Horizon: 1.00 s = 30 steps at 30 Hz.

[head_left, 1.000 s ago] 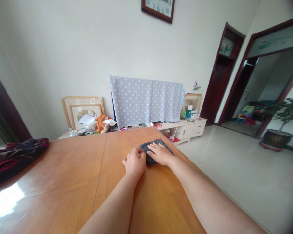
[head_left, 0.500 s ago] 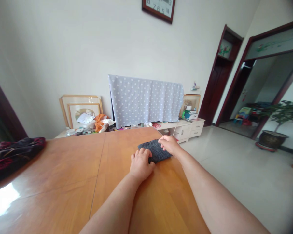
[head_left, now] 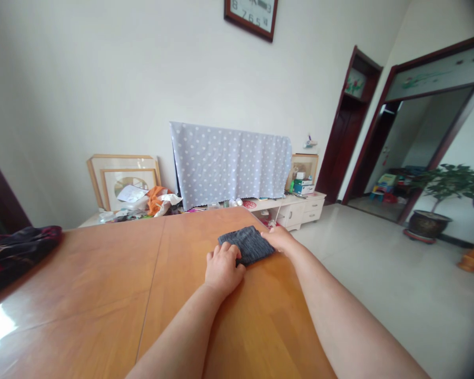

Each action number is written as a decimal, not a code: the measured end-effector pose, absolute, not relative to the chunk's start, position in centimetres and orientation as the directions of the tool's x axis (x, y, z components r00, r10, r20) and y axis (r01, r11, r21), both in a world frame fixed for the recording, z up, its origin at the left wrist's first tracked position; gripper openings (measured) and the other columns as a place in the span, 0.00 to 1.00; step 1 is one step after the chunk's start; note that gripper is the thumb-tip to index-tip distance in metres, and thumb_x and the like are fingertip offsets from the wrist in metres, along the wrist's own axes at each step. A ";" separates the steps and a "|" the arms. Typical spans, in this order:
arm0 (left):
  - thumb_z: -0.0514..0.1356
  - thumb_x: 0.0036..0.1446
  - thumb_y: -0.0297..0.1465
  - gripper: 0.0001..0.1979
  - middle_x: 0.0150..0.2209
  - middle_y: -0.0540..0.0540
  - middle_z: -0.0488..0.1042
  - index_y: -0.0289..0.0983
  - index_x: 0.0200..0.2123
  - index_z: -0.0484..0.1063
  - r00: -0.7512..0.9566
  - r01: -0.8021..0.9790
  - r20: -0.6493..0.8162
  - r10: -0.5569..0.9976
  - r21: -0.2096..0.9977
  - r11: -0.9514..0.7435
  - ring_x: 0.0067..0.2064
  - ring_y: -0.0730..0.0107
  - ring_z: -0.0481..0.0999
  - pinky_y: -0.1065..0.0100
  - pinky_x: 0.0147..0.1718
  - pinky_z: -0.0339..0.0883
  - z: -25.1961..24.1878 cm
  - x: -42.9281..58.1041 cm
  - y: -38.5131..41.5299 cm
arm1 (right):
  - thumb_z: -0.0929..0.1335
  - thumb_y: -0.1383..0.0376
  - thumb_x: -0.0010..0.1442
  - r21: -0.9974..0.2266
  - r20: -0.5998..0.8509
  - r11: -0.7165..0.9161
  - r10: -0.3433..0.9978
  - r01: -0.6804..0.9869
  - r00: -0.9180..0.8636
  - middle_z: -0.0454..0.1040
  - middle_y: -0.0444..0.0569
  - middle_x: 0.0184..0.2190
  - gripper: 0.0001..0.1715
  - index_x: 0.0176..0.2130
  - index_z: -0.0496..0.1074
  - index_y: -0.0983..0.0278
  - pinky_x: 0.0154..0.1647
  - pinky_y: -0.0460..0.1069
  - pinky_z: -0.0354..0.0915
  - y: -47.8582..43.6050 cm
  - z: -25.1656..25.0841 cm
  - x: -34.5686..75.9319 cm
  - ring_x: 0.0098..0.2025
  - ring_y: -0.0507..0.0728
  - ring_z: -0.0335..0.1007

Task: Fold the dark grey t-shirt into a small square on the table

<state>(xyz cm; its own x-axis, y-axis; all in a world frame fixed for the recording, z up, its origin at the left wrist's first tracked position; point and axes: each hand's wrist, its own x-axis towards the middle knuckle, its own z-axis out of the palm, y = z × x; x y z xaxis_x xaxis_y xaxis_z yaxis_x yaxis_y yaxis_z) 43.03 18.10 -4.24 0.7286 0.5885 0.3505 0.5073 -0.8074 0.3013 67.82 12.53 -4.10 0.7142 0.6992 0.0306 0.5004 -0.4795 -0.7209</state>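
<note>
A small dark grey heathered cloth point(head_left: 248, 244), folded into a flat rectangle, lies near the right edge of the wooden table point(head_left: 114, 273). My left hand point(head_left: 224, 268) rests at its near left corner, fingers curled down on the fabric and thumb by its front edge. At the opposite side, my right hand point(head_left: 279, 239) is closed at the cloth's right edge, with its thumb side towards the fabric. The fingertips of this hand are partly hidden, and the cloth stays flat between the two hands.
Dark red and black patterned fabric point(head_left: 19, 255) is heaped at the table's left edge. Beyond the table stands a low white cabinet point(head_left: 312, 210), with a polka-dot cover point(head_left: 231, 166) above it. A potted plant point(head_left: 430, 223) stands on the floor to the right.
My right hand has come down from above the cloth to its right edge, uncovering the far right corner. My left hand stays at the near left corner. The view has shifted slightly right.
</note>
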 end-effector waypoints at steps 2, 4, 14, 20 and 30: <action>0.59 0.51 0.30 0.09 0.44 0.46 0.70 0.43 0.39 0.68 0.729 0.509 0.352 0.588 0.295 -0.808 0.49 0.56 0.66 0.58 0.46 0.56 -4.3 43.1 18.2 | 0.72 0.45 0.50 -0.679 0.005 -0.525 0.696 0.513 0.718 0.72 0.47 0.21 0.25 0.27 0.73 0.64 0.21 0.45 0.56 12.5 -4.4 67.9 0.23 0.55 0.69; 0.59 0.51 0.31 0.10 0.44 0.46 0.69 0.43 0.39 0.67 0.729 0.512 0.350 0.589 0.292 -0.808 0.49 0.57 0.66 0.58 0.45 0.56 -4.3 43.1 18.2 | 0.74 0.46 0.48 -0.673 0.002 -0.524 0.705 0.522 0.709 0.71 0.46 0.19 0.24 0.25 0.72 0.64 0.21 0.46 0.55 12.7 -4.7 67.7 0.22 0.55 0.68; 0.58 0.51 0.32 0.09 0.43 0.47 0.69 0.44 0.38 0.67 0.727 0.510 0.375 0.576 0.266 -0.818 0.48 0.57 0.65 0.58 0.45 0.55 -4.6 43.2 18.2 | 0.74 0.60 0.46 -0.694 0.127 -0.419 0.729 0.585 0.673 0.72 0.41 0.23 0.10 0.27 0.73 0.62 0.28 0.44 0.57 13.6 -4.8 67.4 0.28 0.52 0.67; 0.58 0.51 0.32 0.09 0.43 0.47 0.69 0.43 0.39 0.67 0.730 0.504 0.382 0.567 0.259 -0.824 0.48 0.57 0.65 0.58 0.46 0.55 -4.6 43.2 18.2 | 0.72 0.58 0.51 -0.735 0.163 -0.341 0.749 0.586 0.642 0.74 0.40 0.25 0.11 0.31 0.74 0.63 0.29 0.43 0.58 13.5 -5.0 67.4 0.27 0.51 0.66; 0.58 0.51 0.32 0.09 0.43 0.46 0.69 0.43 0.38 0.68 0.721 0.525 0.380 0.579 0.245 -0.815 0.48 0.57 0.66 0.56 0.46 0.55 -4.3 43.2 18.1 | 0.70 0.51 0.56 -0.714 0.190 -0.377 0.707 0.591 0.681 0.74 0.44 0.23 0.17 0.31 0.76 0.63 0.30 0.46 0.61 11.8 -4.5 66.9 0.28 0.55 0.69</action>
